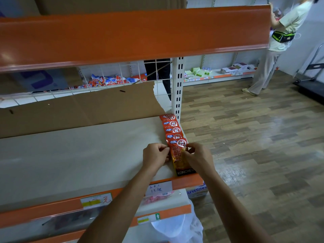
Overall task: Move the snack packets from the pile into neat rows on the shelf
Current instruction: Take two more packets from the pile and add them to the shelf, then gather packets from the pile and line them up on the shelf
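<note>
Lowest, under fingers: white plastic bag point(175, 228) below shelf edge, contents unclear. On shelf point(78, 155), right end: front packet point(180, 160) lies flat, directly between fingers of both hands. Fingers of left hand point(155, 154) curled, pinching packet's left edge. Fingers of right hand point(196, 155) curled, pinching its right edge near top. Beyond fingertips: row of red packets point(172, 128), overlapping, runs back to cardboard sheet point(78, 109). Farther, behind wire grid: blue-and-red packets point(108, 80) heaped on another shelf.
</note>
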